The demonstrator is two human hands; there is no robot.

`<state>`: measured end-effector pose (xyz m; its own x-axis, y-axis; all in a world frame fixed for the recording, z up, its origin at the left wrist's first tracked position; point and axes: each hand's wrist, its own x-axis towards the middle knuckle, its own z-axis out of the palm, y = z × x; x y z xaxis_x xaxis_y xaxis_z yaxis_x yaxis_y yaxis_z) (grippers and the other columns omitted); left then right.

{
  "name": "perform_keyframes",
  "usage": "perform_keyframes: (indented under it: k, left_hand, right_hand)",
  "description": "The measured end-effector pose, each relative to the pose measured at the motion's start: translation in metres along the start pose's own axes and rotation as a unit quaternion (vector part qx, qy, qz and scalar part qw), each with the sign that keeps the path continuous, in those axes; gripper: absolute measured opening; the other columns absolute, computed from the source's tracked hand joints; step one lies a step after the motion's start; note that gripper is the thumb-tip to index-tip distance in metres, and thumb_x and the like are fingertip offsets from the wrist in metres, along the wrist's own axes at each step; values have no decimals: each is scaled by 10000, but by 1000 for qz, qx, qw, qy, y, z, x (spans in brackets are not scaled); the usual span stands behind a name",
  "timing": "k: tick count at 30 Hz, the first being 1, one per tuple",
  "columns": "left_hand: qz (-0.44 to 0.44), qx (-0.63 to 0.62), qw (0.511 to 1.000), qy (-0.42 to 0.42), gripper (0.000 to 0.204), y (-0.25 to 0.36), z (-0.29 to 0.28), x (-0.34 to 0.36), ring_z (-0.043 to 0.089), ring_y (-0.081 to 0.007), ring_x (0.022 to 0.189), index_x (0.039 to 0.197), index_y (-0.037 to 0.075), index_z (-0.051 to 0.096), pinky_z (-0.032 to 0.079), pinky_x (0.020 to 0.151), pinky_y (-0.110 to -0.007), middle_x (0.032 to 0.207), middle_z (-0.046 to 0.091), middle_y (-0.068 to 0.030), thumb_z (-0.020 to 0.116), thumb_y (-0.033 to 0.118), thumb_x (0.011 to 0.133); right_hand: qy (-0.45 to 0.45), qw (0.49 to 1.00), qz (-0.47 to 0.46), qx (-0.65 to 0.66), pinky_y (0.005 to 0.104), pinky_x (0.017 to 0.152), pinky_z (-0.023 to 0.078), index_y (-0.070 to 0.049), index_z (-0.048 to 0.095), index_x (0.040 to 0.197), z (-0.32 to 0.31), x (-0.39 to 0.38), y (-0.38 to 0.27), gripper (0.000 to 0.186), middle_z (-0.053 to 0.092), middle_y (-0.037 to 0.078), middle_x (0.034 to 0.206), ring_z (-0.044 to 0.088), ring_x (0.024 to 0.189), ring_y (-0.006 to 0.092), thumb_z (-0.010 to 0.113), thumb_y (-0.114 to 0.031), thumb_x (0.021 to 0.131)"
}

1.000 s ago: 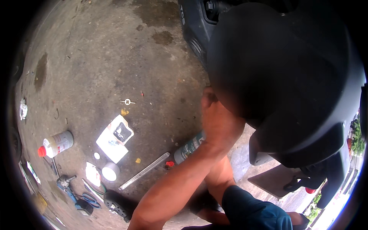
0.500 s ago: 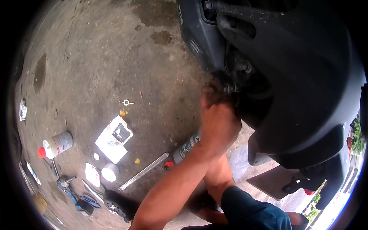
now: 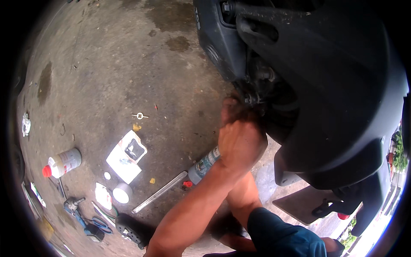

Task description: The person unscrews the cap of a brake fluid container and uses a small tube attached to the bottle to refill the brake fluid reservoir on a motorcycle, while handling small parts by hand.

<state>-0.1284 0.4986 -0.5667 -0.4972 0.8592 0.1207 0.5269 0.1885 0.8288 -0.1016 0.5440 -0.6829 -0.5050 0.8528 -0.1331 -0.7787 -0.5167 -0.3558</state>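
My left hand (image 3: pixel 242 141) reaches up to the dark underside of a black motorcycle (image 3: pixel 338 90), beside a bolt (image 3: pixel 253 99). Its fingers are curled in the shadow, and what they grip is hidden. My right forearm (image 3: pixel 245 193) passes behind the left one. The right hand is mostly covered by the left, and blurred fingers (image 3: pixel 229 109) show just left of the bolt, though I cannot tell which hand they belong to. Under my left wrist a grey-green bottle (image 3: pixel 204 166) lies on its side, a small red cap (image 3: pixel 187 184) next to it.
On the stained concrete floor (image 3: pixel 111 64) lie a long metal bar (image 3: pixel 159 192), an opened white carton (image 3: pixel 128 158), a white cup (image 3: pixel 121 193), a red-capped bottle (image 3: pixel 64 162), a blue power tool (image 3: pixel 83 218) and a small cross-shaped metal piece (image 3: pixel 140 115). A black clog (image 3: pixel 130 229) is at lower left.
The motorcycle and both arms appear slightly further left in the picture. My hands stay at the same spot by the bolt, and more of the grey-green bottle shows.
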Motion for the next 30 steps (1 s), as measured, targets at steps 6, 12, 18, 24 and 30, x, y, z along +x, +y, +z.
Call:
perform_keyframes:
  k: [6,12,18,24,30]
  left_hand:
    - [60,-131,989,43,179,-20,18,12,637,-347,838,858,46,698,439,947,-402,846,682,-179,577,46,725]
    - [74,75,994,37,207,-7,1,13,618,-354,876,849,30,701,415,952,-414,783,662,-188,606,46,666]
    - [21,-153,984,-87,214,-33,12,21,568,-423,1023,855,-46,663,405,978,-418,1031,610,-289,631,165,836]
    - [-210,-296,918,-160,252,-22,-7,28,501,-421,1112,934,-23,672,424,958,-434,1159,587,-240,617,221,902]
    - [-122,-270,950,-103,184,-11,-6,19,554,-388,1040,850,-6,704,420,971,-406,953,663,-204,646,166,818]
  right_hand:
    - [-3,1000,0,-3,396,875,484,-121,505,1309,-1,-1,-4,533,581,91,1144,550,1025,248,594,-457,905]
    - [-5,1000,6,-1,396,872,485,-120,505,1308,2,-2,0,532,582,92,1141,551,1022,249,591,-459,907]
    - [-4,1000,1,-6,395,870,487,-119,506,1306,1,-1,-3,531,583,93,1137,552,1019,249,588,-461,909]
    - [-4,1000,-1,-4,394,867,488,-118,507,1305,0,-1,-3,529,584,94,1134,554,1015,250,585,-462,911]
    - [-6,1000,-1,-4,394,864,490,-118,507,1304,0,1,-3,528,585,95,1130,555,1012,250,582,-464,912]
